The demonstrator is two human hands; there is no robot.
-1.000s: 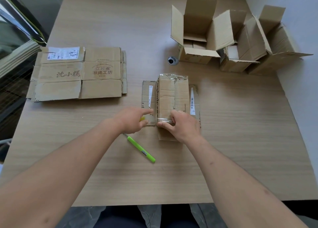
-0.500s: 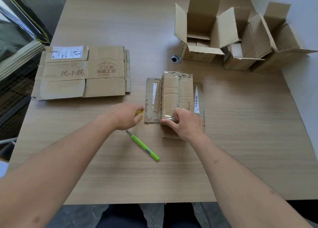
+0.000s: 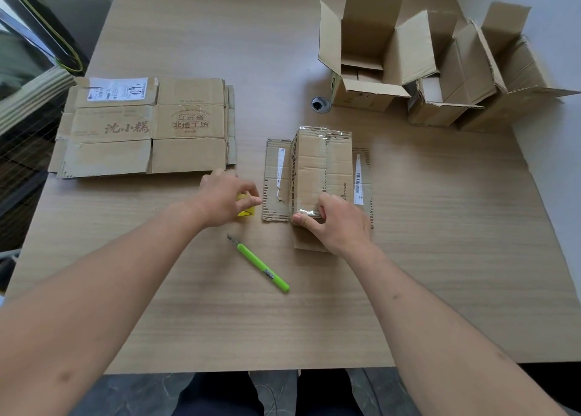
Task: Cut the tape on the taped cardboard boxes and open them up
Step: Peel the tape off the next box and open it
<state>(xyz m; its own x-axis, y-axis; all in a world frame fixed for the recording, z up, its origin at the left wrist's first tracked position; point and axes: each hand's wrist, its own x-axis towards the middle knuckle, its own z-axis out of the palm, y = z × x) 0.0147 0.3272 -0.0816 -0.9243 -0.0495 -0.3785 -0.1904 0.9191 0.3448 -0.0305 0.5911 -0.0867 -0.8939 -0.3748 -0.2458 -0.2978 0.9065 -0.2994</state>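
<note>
Centrally on the wooden table (image 3: pixel 314 321) stands the taped cardboard box (image 3: pixel 317 170), its side flaps lying flat on the tabletop to left and right and clear tape shining along its far and near ends. The right hand (image 3: pixel 339 224) grips the near end of that box, thumb curled against the front face and fingers bent over the top by the tape. The left hand (image 3: pixel 226 198) sits just left of the box's left flap, apart from it, fingers curled round a small yellow object (image 3: pixel 246 208) of which only part shows. A green utility knife (image 3: pixel 262 266) lies loose on the table near both hands, touching neither, its blade end pointing toward the left hand. Broad bare tabletop spreads between the knife and the near edge, and to the right of the box as far as the wall-side edge. At far left lies a flattened cardboard box (image 3: pixel 144 128), printed with Chinese characters 沈小糕 and 江苏省 非遗工坊, with a white shipping label on its far left corner; its left side reaches close to the table's left edge. Three opened boxes (image 3: pixel 418 57) stand crowded in the far right corner, flaps raised. A round grommet hole (image 3: pixel 321 104) sits just left of them. White barcode stickers mark the taped box's flaps, and small print ending in "STATIONERY" runs along its right side.
</note>
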